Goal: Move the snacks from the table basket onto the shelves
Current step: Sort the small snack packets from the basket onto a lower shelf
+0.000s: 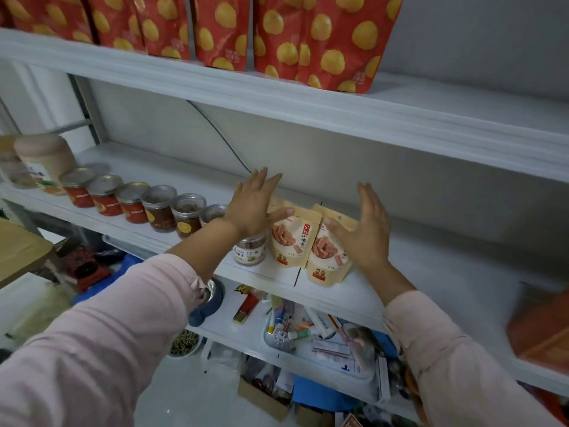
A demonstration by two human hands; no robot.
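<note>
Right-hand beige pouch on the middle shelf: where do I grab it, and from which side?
Probably pinch the flat sealed top of the right pouch, coming from above and in front. It stands upright, its left side against the other pouch, with the open right hand at its right edge.

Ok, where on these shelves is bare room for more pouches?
Middle white shelf: bare right of the two cream snack pouches, past the right hand. Top shelf: bare right of the red yellow-dotted pouches. Crowded: the row of round lidded jars left of the cream pouches, and the cluttered tray on the lower shelf.
</note>
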